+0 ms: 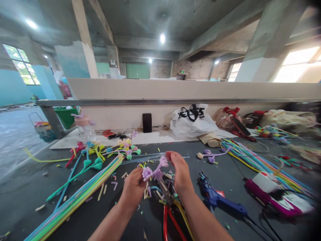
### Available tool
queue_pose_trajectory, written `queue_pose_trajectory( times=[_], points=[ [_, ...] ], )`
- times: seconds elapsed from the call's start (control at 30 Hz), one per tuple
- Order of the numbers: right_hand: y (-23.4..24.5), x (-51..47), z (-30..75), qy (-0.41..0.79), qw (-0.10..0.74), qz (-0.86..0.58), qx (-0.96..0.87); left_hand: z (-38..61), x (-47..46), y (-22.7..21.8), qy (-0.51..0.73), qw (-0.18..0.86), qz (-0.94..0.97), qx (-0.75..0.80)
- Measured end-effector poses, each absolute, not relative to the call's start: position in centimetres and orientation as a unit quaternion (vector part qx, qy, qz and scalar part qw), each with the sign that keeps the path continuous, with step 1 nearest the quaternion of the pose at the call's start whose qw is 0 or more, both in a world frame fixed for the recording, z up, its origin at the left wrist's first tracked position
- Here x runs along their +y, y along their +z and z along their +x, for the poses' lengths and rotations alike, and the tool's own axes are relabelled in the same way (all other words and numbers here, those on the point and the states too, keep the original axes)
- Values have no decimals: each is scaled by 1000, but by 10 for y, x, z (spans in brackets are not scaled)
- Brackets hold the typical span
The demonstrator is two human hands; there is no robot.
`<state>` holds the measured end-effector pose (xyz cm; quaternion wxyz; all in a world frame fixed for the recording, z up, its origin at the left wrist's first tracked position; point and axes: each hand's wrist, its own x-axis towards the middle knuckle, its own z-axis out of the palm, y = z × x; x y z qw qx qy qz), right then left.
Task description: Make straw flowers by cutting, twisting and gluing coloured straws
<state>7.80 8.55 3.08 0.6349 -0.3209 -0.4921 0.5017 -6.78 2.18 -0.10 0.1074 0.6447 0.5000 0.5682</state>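
Note:
My left hand [133, 188] is closed around the lower part of a purple pipe-cleaner flower [153, 171], just above the dark table [30, 187]. My right hand [181, 174] pinches the flower's upper bloom near its fingertips. Red-handled pliers [168, 214] lie on the table right below both hands, with short cut pieces scattered around them.
A long bundle of coloured pipe cleaners [82, 192] lies at the left, finished flowers [107, 150] behind it. A blue glue gun [218, 199] and a magenta device [273, 199] lie at the right. More pipe cleaners [250, 157], a white bag [192, 122] and a phone [146, 123] stand farther back.

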Motion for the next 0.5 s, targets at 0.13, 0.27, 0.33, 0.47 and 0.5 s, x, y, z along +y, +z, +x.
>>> queue_pose_trajectory(
  times=[0.13, 0.27, 0.33, 0.47, 0.5],
  points=[
    [30, 83, 78, 397, 667, -336, -533, -63, 26, -6, 608, 282, 481, 565],
    [28, 82, 75, 434, 639, -343, -535, -61, 29, -12, 620, 417, 411, 522],
    [27, 84, 75, 442, 637, -349, -527, -62, 29, -10, 615, 421, 430, 509],
    [24, 89, 77, 447, 636, -364, -512, -79, 31, 5, 578, 328, 495, 559],
    [23, 90, 77, 451, 633, -367, -511, -87, 34, 10, 562, 300, 516, 573]
  ],
)
